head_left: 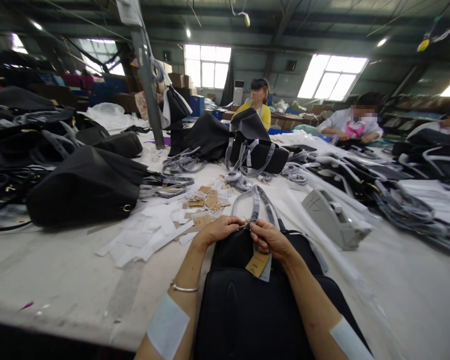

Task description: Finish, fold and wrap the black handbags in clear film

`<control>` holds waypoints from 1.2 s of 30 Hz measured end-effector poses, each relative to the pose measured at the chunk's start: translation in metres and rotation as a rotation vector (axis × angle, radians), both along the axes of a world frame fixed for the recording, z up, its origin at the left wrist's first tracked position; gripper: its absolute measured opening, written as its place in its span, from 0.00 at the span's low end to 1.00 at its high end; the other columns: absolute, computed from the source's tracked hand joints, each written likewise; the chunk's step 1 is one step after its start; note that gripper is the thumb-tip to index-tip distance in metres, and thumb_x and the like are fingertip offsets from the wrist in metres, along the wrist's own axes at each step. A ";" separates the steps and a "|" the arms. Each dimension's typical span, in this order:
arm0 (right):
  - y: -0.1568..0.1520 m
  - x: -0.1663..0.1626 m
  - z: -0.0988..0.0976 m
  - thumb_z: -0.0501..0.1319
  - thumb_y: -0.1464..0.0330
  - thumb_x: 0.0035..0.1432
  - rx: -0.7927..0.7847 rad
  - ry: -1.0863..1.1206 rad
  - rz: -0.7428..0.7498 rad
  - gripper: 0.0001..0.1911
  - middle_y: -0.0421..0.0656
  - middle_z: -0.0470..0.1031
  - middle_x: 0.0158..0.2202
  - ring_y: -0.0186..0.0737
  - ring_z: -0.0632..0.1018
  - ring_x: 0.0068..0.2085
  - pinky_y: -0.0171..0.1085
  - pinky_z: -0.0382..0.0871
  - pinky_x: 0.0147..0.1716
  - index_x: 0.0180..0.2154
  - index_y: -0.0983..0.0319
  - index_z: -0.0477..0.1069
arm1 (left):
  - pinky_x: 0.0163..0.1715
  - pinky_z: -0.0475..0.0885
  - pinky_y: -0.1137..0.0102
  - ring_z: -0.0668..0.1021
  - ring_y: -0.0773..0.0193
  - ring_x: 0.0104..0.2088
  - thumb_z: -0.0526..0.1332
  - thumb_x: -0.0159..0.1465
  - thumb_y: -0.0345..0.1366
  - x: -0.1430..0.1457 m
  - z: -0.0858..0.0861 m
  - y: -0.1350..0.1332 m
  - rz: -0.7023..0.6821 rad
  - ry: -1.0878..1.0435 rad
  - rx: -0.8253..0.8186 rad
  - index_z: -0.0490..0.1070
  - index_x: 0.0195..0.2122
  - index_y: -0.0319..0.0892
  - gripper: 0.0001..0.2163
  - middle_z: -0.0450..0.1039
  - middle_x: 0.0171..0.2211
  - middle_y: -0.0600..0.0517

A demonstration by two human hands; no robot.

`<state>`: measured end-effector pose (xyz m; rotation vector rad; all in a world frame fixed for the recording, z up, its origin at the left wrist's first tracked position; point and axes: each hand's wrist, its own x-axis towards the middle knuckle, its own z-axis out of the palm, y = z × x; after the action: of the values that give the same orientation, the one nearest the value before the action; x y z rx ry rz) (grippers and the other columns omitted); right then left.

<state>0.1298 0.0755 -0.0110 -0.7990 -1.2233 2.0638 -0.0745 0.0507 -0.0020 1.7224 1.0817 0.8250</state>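
A black handbag [247, 305] lies in front of me, its plastic-wrapped handles [255, 200] standing up at the far end. My left hand [223, 230] pinches at the base of a handle, where a thin tag string [246, 223] shows. From the other side my right hand [272, 238] pinches the same string, fingertips close to those of the left. Below the right hand hang a tan hang tag [257, 264] and a pale tag [266, 272] behind it, resting against the bag. What exactly lies between the fingertips is partly hidden.
Left of the bag lie white paper strips [142, 235] and several loose tan tags [210, 197]. A grey tape dispenser [333, 220] stands to the right. Black bags [86, 187] are piled left, and more [258, 155] stand ahead. A metal post [148, 85] rises behind. Co-workers [354, 122] sit across the table.
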 end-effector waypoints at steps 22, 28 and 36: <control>0.000 -0.001 0.002 0.69 0.62 0.51 -0.052 0.000 0.003 0.14 0.33 0.68 0.18 0.20 0.54 0.12 0.23 0.47 0.09 0.35 0.63 0.72 | 0.43 0.72 0.67 0.79 0.59 0.41 0.59 0.61 0.35 0.011 0.008 0.000 0.381 -0.040 0.101 0.73 0.52 0.38 0.18 0.77 0.47 0.44; 0.000 -0.003 -0.001 0.70 0.61 0.51 -0.041 -0.011 0.022 0.14 0.34 0.69 0.18 0.20 0.56 0.12 0.24 0.48 0.09 0.28 0.64 0.69 | 0.41 0.70 0.70 0.79 0.61 0.37 0.59 0.59 0.35 0.028 0.008 -0.005 0.322 -0.034 0.123 0.78 0.37 0.40 0.10 0.80 0.35 0.50; -0.001 0.000 0.004 0.71 0.64 0.48 -0.059 0.080 -0.086 0.21 0.39 0.78 0.28 0.34 0.77 0.22 0.34 0.75 0.23 0.43 0.61 0.70 | 0.39 0.67 0.67 0.73 0.63 0.33 0.54 0.63 0.37 0.009 0.000 0.002 0.519 0.047 0.209 0.68 0.29 0.41 0.08 0.71 0.29 0.51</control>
<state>0.1294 0.0743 -0.0068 -0.7755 -1.0708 2.0499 -0.0653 0.0532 -0.0021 1.6533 1.5528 1.2593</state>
